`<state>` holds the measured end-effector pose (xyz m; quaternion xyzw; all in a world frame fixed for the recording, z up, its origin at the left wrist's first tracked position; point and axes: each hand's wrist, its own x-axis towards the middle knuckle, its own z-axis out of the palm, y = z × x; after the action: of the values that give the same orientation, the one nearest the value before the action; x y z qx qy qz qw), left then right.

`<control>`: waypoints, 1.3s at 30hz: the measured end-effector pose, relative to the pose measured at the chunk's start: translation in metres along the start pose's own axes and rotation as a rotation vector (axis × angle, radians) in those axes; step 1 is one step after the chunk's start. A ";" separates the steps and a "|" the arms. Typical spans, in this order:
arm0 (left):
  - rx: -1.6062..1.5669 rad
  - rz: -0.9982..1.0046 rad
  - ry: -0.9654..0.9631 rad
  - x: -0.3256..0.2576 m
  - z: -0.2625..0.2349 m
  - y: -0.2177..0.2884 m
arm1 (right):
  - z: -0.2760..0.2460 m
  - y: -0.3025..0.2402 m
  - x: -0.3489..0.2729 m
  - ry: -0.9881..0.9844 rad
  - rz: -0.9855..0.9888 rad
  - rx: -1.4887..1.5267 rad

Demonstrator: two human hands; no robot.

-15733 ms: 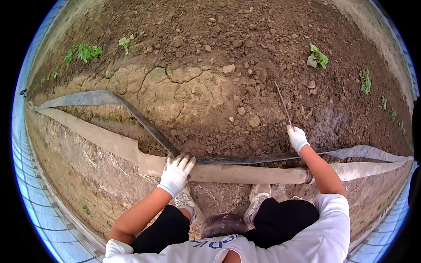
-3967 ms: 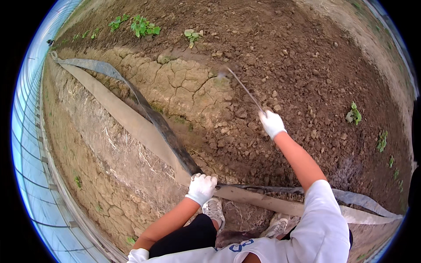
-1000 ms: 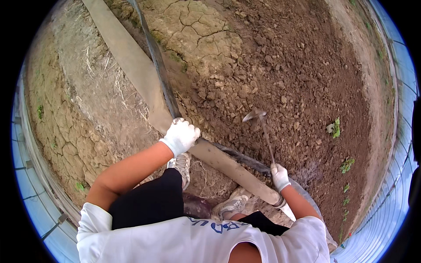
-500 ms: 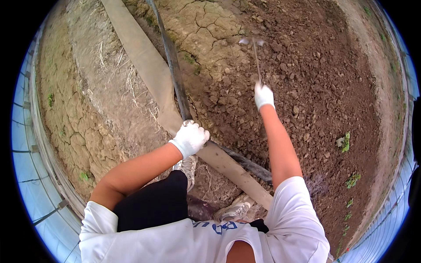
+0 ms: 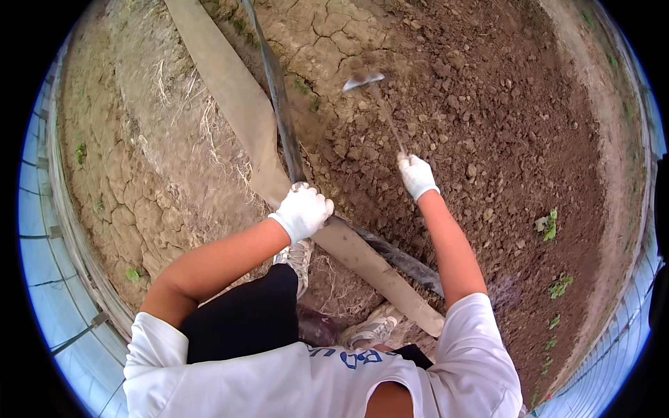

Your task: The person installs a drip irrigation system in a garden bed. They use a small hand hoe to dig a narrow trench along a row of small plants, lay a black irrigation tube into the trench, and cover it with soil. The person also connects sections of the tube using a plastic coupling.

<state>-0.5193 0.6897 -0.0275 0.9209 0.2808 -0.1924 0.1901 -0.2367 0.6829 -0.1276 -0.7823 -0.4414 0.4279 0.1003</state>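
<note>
My right hand (image 5: pixel 417 174), in a white glove, is wrapped round the handle of a small hoe (image 5: pixel 387 117). The hoe's metal blade is slightly blurred and sits over the line where cracked pale soil meets loose dark clods. My left hand (image 5: pixel 304 211), gloved too, grips a flat black hose (image 5: pixel 285 129), which looks like an irrigation hose. That hose runs away from the fist toward the far edge, and its other part trails nearer and to the right. Beneath the left hand passes a wide tan strip (image 5: pixel 237 115), lying diagonally on the ground.
Loose brown clods (image 5: pixel 481 139) cover the right side. Cracked dry soil (image 5: pixel 125 209) and pale roots lie left. Small green plants (image 5: pixel 559 285) stand in a row at the right. My shoes (image 5: pixel 373 330) are near the strip. Pale sheeting (image 5: pixel 42 258) borders both sides.
The hoe's blade has swung left and a little nearer, and its handle now tilts left. My right hand has come slightly nearer. My left hand has stayed almost in place on the black hose.
</note>
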 end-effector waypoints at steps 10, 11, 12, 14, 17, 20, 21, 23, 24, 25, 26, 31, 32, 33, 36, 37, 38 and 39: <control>0.009 0.005 -0.056 -0.004 -0.004 0.000 | -0.103 0.245 -0.212 -0.013 0.342 -0.500; -0.002 0.014 -0.069 -0.006 -0.003 0.002 | -0.113 0.254 -0.234 0.012 0.382 -0.468; -0.003 0.020 -0.074 -0.005 -0.005 0.002 | -0.120 0.264 -0.250 0.045 0.367 -0.507; -0.003 0.030 -0.061 -0.009 -0.002 0.002 | -0.119 0.253 -0.263 0.102 0.288 -0.409; 0.021 0.021 -0.065 -0.012 -0.004 -0.001 | -0.095 0.171 -0.210 0.092 0.114 -0.308; 0.041 0.032 -0.062 -0.009 -0.003 -0.001 | -0.049 0.081 -0.126 -0.038 -0.109 -0.287; 0.042 0.032 -0.062 -0.008 -0.005 0.000 | -0.031 0.054 -0.099 -0.118 -0.153 -0.321; 0.040 0.030 -0.070 -0.008 -0.006 0.000 | -0.009 -0.007 -0.065 -0.255 -0.173 -0.392; 0.039 0.036 -0.048 -0.010 -0.004 -0.001 | -0.007 -0.003 -0.066 -0.273 -0.169 -0.415; 0.039 0.040 -0.026 -0.012 -0.001 -0.002 | -0.007 0.008 -0.066 -0.292 -0.168 -0.439; 0.034 0.046 -0.003 -0.013 0.002 -0.002 | -0.008 0.025 -0.066 -0.313 -0.163 -0.467; 0.023 0.046 -0.017 -0.014 0.000 -0.003 | -0.085 0.182 -0.171 -0.153 0.167 -0.522; 0.022 0.054 -0.015 -0.012 -0.001 -0.002 | -0.110 0.213 -0.197 -0.171 0.253 -0.590; 0.020 0.055 -0.018 -0.011 -0.002 -0.001 | -0.128 0.246 -0.221 -0.171 0.323 -0.648; 0.009 0.046 -0.069 -0.013 -0.003 -0.002 | -0.153 0.273 -0.267 -0.093 0.353 -0.689; 0.009 0.049 -0.063 -0.011 -0.003 -0.003 | -0.154 0.265 -0.272 -0.068 0.386 -0.660; 0.010 0.049 -0.057 -0.011 -0.001 -0.003 | -0.154 0.260 -0.275 -0.045 0.416 -0.632; 0.009 0.047 -0.051 -0.011 0.001 -0.003 | -0.139 0.279 -0.269 0.031 0.323 -0.497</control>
<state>-0.5298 0.6862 -0.0243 0.9228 0.2533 -0.2128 0.1973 -0.0284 0.3401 -0.0351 -0.8494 -0.4010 0.3050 -0.1570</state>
